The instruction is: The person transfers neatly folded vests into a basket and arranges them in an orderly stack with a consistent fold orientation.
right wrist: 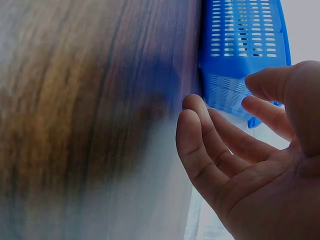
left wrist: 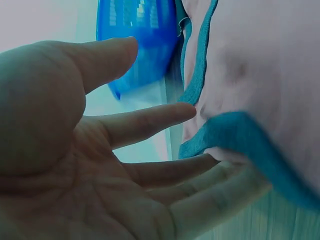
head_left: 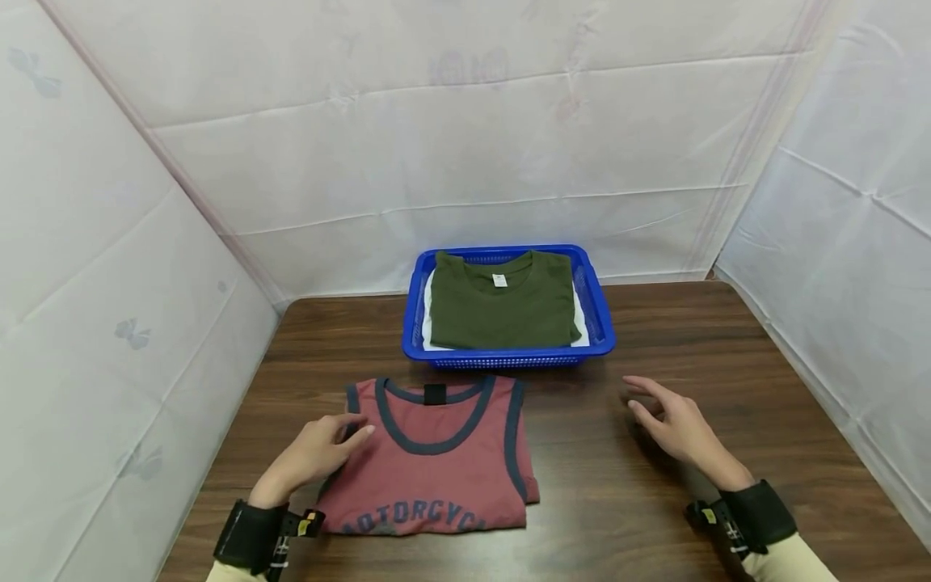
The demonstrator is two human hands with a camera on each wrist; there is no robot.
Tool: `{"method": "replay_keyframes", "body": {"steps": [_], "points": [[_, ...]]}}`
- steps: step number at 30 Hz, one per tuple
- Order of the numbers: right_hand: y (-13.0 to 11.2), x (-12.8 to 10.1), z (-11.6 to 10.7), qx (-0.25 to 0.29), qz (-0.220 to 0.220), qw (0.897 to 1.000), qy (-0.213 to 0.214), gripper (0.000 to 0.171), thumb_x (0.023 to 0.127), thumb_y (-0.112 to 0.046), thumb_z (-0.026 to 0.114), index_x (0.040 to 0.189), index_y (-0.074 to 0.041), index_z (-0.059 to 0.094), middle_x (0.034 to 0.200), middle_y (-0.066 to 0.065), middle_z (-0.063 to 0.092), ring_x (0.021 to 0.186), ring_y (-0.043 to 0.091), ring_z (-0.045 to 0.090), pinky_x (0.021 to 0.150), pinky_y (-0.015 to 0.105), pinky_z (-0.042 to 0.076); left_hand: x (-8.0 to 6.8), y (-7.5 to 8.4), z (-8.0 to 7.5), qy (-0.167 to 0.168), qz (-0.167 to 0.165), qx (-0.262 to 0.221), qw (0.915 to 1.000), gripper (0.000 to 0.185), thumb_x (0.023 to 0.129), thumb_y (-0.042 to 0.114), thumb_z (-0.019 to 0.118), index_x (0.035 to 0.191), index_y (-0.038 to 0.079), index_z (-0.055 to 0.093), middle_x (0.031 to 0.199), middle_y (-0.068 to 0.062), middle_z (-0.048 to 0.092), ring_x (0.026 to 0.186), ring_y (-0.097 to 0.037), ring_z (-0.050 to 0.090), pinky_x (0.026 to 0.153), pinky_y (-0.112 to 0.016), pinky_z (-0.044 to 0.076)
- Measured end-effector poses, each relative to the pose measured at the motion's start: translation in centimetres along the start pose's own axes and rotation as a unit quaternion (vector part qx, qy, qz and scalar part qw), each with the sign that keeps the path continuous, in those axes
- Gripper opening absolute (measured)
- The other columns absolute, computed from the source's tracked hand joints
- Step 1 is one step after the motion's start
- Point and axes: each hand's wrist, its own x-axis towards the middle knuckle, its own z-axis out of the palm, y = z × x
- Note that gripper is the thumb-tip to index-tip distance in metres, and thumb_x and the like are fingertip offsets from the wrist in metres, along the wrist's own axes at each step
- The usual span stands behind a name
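A folded red tank top [head_left: 436,469] with dark blue trim lies on the brown table in front of me. My left hand [head_left: 320,453] rests at its left shoulder strap, fingers straight and touching the trim [left wrist: 200,75]. My right hand [head_left: 672,424] hovers open over bare table to the right of the top, holding nothing; its relaxed fingers [right wrist: 200,145] show near the basket. Behind the top stands a blue plastic basket [head_left: 600,311] holding a folded olive green shirt [head_left: 502,311] on white cloth.
The wooden table [head_left: 727,380] is walled in by white sheeting on the left, back and right. The basket [right wrist: 240,45] stands at the middle back. Bare table surface stretches right of the tank top.
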Motion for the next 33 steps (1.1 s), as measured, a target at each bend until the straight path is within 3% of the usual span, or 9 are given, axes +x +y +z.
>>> {"method": "replay_keyframes", "body": {"steps": [4, 13, 24, 29, 33], "points": [[-0.1, -0.3, -0.1, 0.003, 0.009, 1.000, -0.002, 0.039, 0.099, -0.007, 0.067, 0.138, -0.006, 0.062, 0.118, 0.019, 0.072, 0.071, 0.008, 0.066, 0.055, 0.026, 0.049, 0.5, 1.1, 1.0, -0.007, 0.011, -0.008, 0.9999, 0.055, 0.105, 0.039, 0.059, 0.137, -0.006, 0.062, 0.065, 0.001, 0.047, 0.055, -0.010, 0.039, 0.057, -0.026, 0.034], [-0.2, -0.5, -0.1, 0.034, 0.038, 0.998, -0.022, 0.038, 0.102, -0.008, 0.064, 0.140, -0.005, 0.060, 0.119, 0.022, 0.071, 0.066, 0.010, 0.066, 0.051, 0.026, 0.051, 1.3, 3.3, 3.2, 0.001, 0.011, -0.041, 0.9991, 0.048, 0.105, 0.037, 0.060, 0.133, -0.001, 0.066, 0.061, 0.003, 0.042, 0.053, -0.012, 0.039, 0.056, -0.026, 0.033], [-0.7, 0.3, 0.4, 0.061, 0.058, 0.995, -0.054, 0.041, 0.104, -0.012, 0.061, 0.144, -0.006, 0.056, 0.122, 0.025, 0.069, 0.070, 0.014, 0.069, 0.053, 0.027, 0.053, 2.0, 5.1, 5.2, 0.001, 0.053, -0.069, 0.9962, 0.042, 0.105, 0.037, 0.060, 0.128, 0.003, 0.069, 0.078, -0.003, 0.058, 0.059, -0.013, 0.052, 0.057, -0.027, 0.041], [-0.9, 0.5, 0.5, 0.042, 0.049, 0.997, -0.041, 0.041, 0.102, -0.010, 0.064, 0.142, -0.006, 0.058, 0.120, 0.024, 0.070, 0.078, 0.021, 0.073, 0.056, 0.029, 0.055, 2.7, 6.0, 6.2, 0.005, 0.064, -0.073, 0.9953, 0.038, 0.104, 0.035, 0.061, 0.124, 0.003, 0.071, 0.091, -0.004, 0.065, 0.069, -0.015, 0.058, 0.064, -0.029, 0.046], [-1.3, 0.9, 0.7, 0.017, 0.032, 0.999, -0.039, 0.042, 0.101, -0.009, 0.065, 0.142, -0.004, 0.057, 0.119, 0.024, 0.071, 0.094, 0.034, 0.074, 0.069, 0.042, 0.059, 2.9, 6.5, 6.7, 0.004, 0.075, -0.071, 0.9946, 0.038, 0.105, 0.034, 0.061, 0.124, 0.003, 0.071, 0.092, -0.003, 0.066, 0.072, -0.015, 0.057, 0.065, -0.030, 0.046]]}}
